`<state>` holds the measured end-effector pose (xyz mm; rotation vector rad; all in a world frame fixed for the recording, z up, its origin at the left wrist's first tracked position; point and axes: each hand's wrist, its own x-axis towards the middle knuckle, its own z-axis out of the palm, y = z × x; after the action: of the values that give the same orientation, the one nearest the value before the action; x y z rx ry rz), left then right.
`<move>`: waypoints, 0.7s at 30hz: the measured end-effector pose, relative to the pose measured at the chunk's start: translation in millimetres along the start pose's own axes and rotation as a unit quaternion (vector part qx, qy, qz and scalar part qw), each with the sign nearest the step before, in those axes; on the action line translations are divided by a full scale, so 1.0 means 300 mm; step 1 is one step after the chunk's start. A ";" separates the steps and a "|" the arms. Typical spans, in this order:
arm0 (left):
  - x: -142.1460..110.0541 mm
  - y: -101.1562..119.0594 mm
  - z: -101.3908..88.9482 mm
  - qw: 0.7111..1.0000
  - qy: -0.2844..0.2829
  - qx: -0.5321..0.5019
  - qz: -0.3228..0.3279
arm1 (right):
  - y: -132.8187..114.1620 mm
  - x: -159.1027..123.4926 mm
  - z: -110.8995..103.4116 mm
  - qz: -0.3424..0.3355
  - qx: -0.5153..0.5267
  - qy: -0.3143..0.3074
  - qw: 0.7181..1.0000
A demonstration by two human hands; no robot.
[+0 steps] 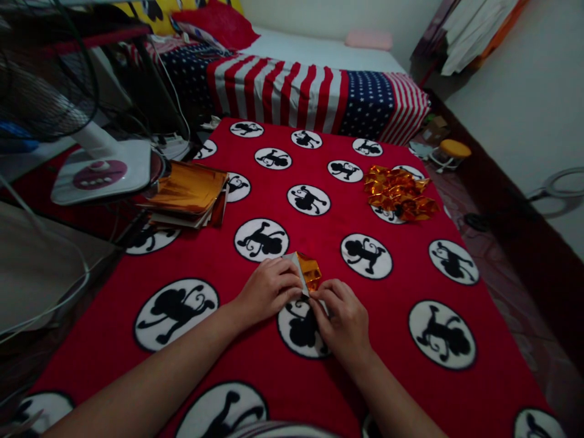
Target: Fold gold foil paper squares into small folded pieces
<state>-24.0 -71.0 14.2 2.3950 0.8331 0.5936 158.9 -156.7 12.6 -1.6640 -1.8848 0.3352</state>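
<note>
Between my hands is a small piece of folded gold foil paper (309,269), with a greyish-white back showing along its left side. My left hand (272,285) grips the paper's left edge, fingers bent over it. At its lower right corner, my right hand (341,313) pinches the paper between thumb and forefinger. Both hands are just above the red cloth (274,389) printed with black monkeys in white circles. A stack of flat gold foil sheets (189,188) lies at the left edge of the cloth. Several folded gold foil pieces (399,193) are heaped at the far right.
A fan with a white base (103,173) stands on the left, close to the sheet stack. Behind the cloth is a bed with a striped and starred cover (292,91). A yellow-topped stool (455,149) is on the floor at the right, near the wall.
</note>
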 end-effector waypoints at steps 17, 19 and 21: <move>0.029 0.007 0.007 0.998 0.004 -0.031 -0.051 | -0.015 0.003 -0.002 0.019 -0.016 -0.011 1.000; 0.031 0.010 0.010 0.998 0.009 -0.024 -0.058 | -0.017 0.006 0.000 0.026 -0.022 -0.010 0.999; 0.032 0.011 0.012 0.998 0.016 -0.024 -0.063 | -0.020 0.009 0.003 0.036 -0.029 -0.008 0.999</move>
<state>-13.7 -68.1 15.8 2.2759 0.9635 0.5969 153.4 -154.9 15.9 -1.7758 -1.8666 0.3270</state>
